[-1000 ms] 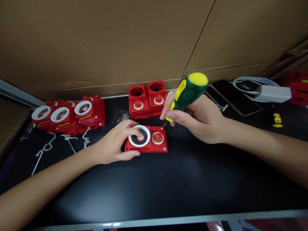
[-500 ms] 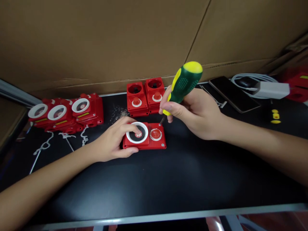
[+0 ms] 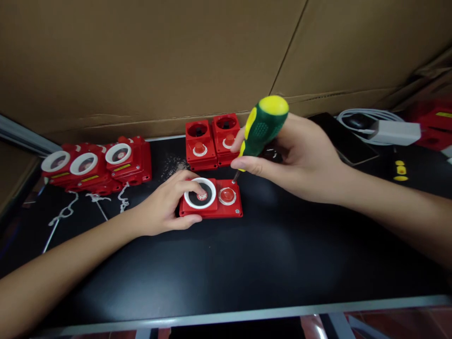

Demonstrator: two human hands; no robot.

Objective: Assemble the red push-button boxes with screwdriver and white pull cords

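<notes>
A red box (image 3: 221, 210) with a white ring and a red round button lies flat on the black table. My left hand (image 3: 164, 205) grips its left end, the thumb along the near edge and a fingertip inside the ring. In my right hand (image 3: 294, 157) is a green and yellow screwdriver (image 3: 263, 126), held tilted with the thumb and fingers around the handle. Its tip meets the screw at the box's far right corner. Another screw shows at the near right corner.
Two red boxes (image 3: 201, 155) stand behind, beside pale crumbs (image 3: 176, 165). Several ringed red boxes (image 3: 132, 172) with white cords sit at left. At right are a phone (image 3: 342, 139), a white adapter (image 3: 397, 132) with cable, and a yellow-and-black item (image 3: 400, 170).
My right hand has turned around the screwdriver, and the handle has shifted slightly left and down. The left hand keeps its grip on the box.
</notes>
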